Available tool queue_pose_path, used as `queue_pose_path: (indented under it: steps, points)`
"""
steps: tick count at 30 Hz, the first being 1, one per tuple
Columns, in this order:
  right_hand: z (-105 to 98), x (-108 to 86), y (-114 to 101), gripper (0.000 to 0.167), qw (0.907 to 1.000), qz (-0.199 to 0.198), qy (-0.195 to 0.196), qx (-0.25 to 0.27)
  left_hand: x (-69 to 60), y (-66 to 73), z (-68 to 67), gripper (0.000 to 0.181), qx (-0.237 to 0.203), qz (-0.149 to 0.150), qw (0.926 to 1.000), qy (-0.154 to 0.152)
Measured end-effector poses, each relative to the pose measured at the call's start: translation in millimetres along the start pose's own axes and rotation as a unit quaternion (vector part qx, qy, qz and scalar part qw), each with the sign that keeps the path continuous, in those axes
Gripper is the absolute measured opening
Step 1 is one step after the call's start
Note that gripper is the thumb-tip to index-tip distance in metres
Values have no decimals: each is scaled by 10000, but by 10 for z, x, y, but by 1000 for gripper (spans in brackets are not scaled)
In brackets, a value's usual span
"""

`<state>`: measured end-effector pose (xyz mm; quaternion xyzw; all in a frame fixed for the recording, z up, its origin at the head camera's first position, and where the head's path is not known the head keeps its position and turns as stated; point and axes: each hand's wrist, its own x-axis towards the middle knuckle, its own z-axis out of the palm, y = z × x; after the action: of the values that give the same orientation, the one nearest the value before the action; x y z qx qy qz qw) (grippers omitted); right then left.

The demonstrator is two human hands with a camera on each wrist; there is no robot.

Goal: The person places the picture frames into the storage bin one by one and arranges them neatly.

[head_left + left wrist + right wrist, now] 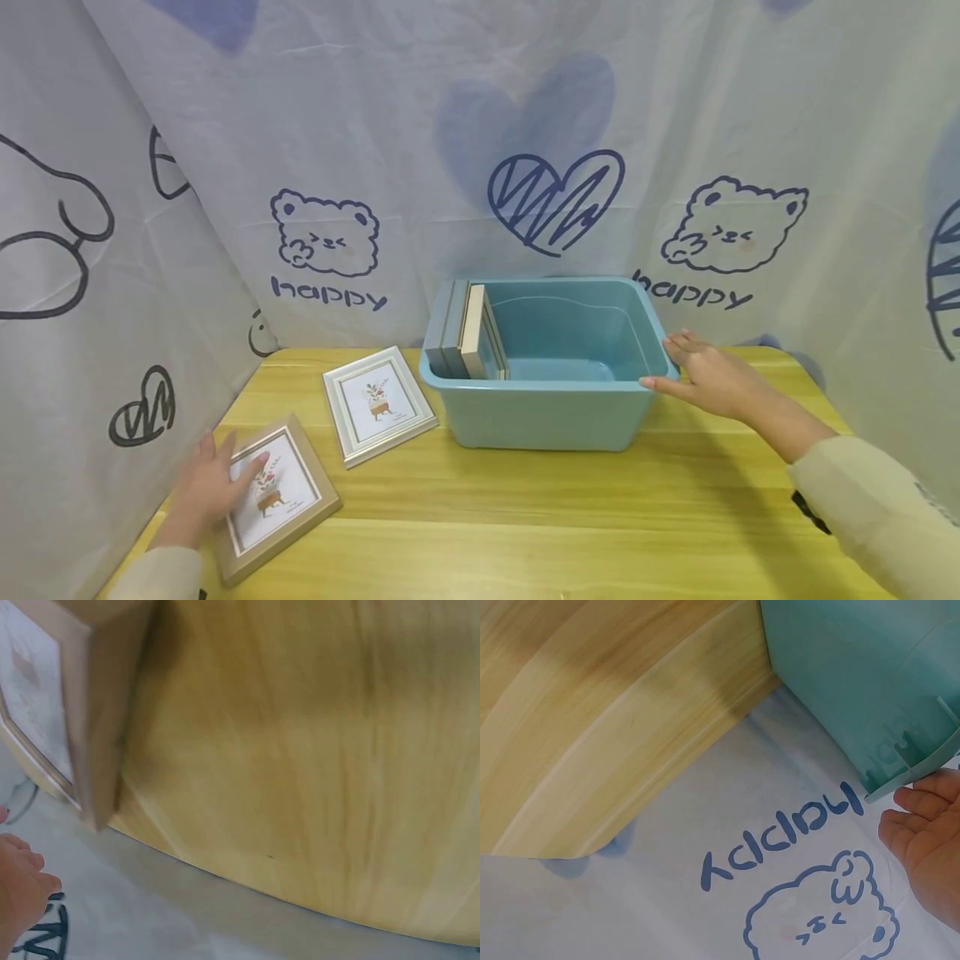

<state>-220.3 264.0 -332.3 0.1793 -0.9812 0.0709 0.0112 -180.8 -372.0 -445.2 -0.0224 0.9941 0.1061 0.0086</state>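
In the head view, my left hand [206, 487] lies over the left side of a light-brown picture frame [326, 496], its fingers spread and the thumb over the picture. The left wrist view shows the thick edge of that frame [105, 712] and part of the hand [22, 885] beside it. A white picture frame [352, 446] lies flat farther back. My right hand [712, 379] rests against the right rim of a blue plastic bin [547, 417], thumb near its front corner. Several frames [472, 333] stand upright along the bin's left wall.
The yellow wood-grain table [525, 525] carries everything. A pale curtain [420, 167] with blue bears and hearts hangs behind the table and along its sides. The table's rounded right back corner [592, 847] shows in the right wrist view.
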Motion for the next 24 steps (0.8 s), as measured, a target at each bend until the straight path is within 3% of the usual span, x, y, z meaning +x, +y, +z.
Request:
queue_pose_path:
  steps: [5,10,13,24]
  points:
    - [-5,-4,-7,84,10000,10,-14,20,-18,-126,-2,80,149,-65,9999,43]
    - [-4,-7,-9,84,10000,42,-45,69,-7,-191,24,84,-200,-334,9991,-159]
    - [-1,-6,-13,84,9999,39,-71,91,-7,-206,40,89,-339,-486,9975,-372]
    - [-21,5,1,84,10000,52,-76,-23,38,-209,49,89,-422,-519,9956,-649]
